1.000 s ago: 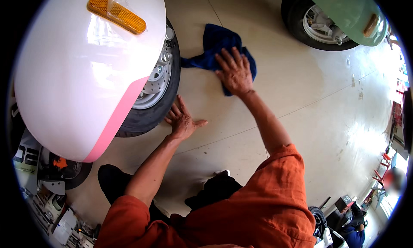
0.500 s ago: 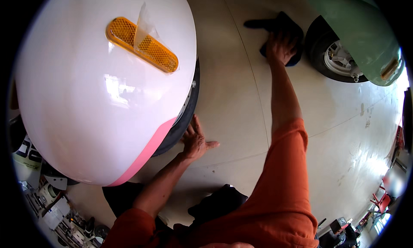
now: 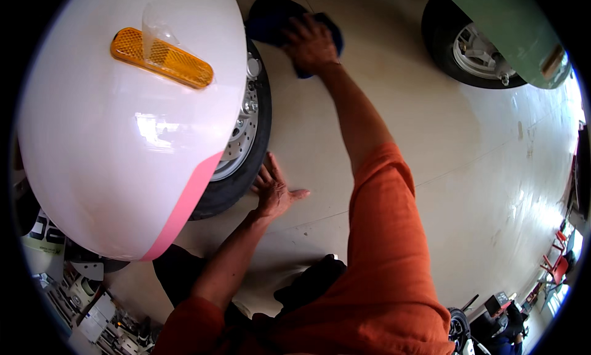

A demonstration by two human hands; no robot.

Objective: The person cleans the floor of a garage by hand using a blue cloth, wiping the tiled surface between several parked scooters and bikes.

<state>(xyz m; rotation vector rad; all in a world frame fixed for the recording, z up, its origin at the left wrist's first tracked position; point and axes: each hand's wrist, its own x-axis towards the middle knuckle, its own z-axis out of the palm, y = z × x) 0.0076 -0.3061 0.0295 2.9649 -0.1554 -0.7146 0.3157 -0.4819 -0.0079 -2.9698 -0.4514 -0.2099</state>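
With fingers spread over it, my right hand presses a dark blue cloth against the floor, at the far side beside the wheel. My left hand leans on the floor, open and holding nothing, its fingertips close to the black tyre. Above that tyre bulges a glossy white fender with a pink edge. It carries an orange reflector with a loose piece of clear film sticking up. The wheel's drilled brake disc shows between fender and tyre.
A green-bodied vehicle with its own wheel stands at the far right. Machine parts lie at the lower left. A red chair and assorted gear are at the lower right.
My right hand has swept the cloth leftward and farther away across the floor, to near the white vehicle's wheel. My left hand stays planted. The view has shifted, exposing more of the wheel.
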